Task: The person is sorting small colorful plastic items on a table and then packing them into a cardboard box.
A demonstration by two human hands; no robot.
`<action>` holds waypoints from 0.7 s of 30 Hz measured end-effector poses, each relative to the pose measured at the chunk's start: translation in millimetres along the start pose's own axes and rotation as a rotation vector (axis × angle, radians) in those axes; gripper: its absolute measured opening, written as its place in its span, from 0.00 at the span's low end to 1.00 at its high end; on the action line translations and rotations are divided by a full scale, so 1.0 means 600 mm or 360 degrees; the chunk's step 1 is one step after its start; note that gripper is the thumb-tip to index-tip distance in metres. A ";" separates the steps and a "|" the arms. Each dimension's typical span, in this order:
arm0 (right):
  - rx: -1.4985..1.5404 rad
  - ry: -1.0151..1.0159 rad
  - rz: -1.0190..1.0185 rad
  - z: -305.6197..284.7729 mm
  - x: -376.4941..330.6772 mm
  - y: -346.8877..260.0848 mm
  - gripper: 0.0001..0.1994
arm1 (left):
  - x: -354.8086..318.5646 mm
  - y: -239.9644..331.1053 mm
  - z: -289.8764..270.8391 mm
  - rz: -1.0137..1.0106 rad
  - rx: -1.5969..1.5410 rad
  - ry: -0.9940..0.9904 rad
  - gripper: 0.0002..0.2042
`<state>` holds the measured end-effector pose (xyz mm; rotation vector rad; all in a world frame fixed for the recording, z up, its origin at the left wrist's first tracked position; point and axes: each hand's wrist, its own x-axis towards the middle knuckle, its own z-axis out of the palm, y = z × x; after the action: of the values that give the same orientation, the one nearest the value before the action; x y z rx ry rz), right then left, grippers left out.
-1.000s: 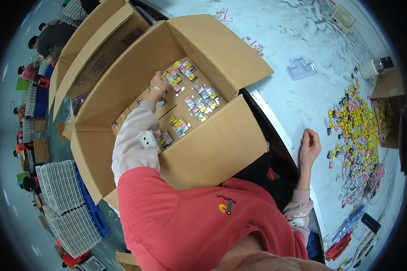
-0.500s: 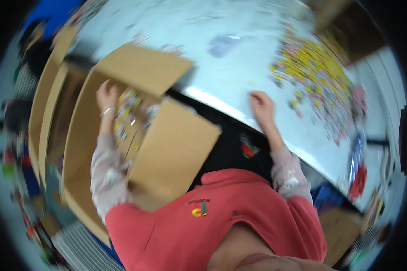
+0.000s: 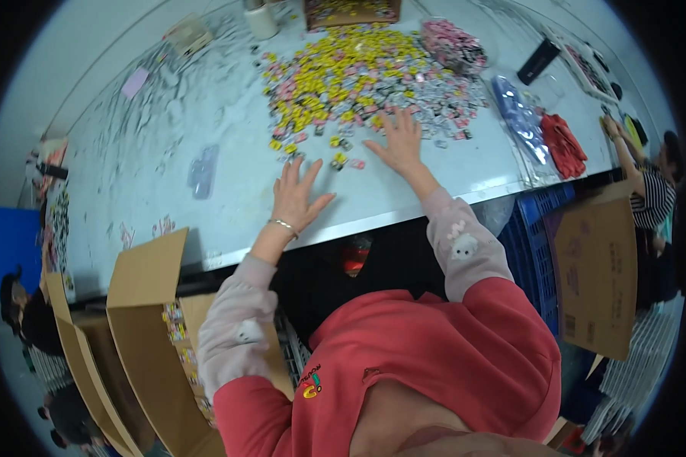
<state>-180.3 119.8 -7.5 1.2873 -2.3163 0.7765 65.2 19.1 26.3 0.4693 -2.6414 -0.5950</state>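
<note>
A wide heap of small yellow, pink, grey and black pieces [image 3: 343, 76] lies on the white table; their exact kind is too small to tell. My right hand [image 3: 401, 146] is spread open at the heap's near edge, its fingertips by the closest pieces. Lower and to the left, my left hand [image 3: 296, 198] hovers over the table's front part, fingers apart and holding nothing. Between the two hands lie a few stray pieces [image 3: 340, 161]. An open cardboard box [image 3: 141, 335] stands at my left, with clear packs of similar pieces [image 3: 177, 324] inside.
A flat clear plastic bag [image 3: 203, 172] lies left on the table [image 3: 229, 122]. To the right are a bag of pink pieces [image 3: 453, 46], clear bags [image 3: 518, 114], a red cloth [image 3: 564, 145] and a black bottle [image 3: 539, 61]. Blue crates [image 3: 537, 228] and another person [image 3: 652, 179] are farther right.
My left hand has come out of the cardboard box to the table. My right hand has reached the heap with fingers spread. The view has turned from the box toward the table.
</note>
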 end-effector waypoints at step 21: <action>0.0598 -0.0118 -0.0290 0.003 -0.015 -0.057 0.21 | 0.031 -0.024 0.091 -0.0505 0.0527 0.0368 0.27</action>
<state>-146.6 109.9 -4.7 1.6834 -2.1339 1.1554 28.3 17.9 -20.3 1.0041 -2.4620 -0.1719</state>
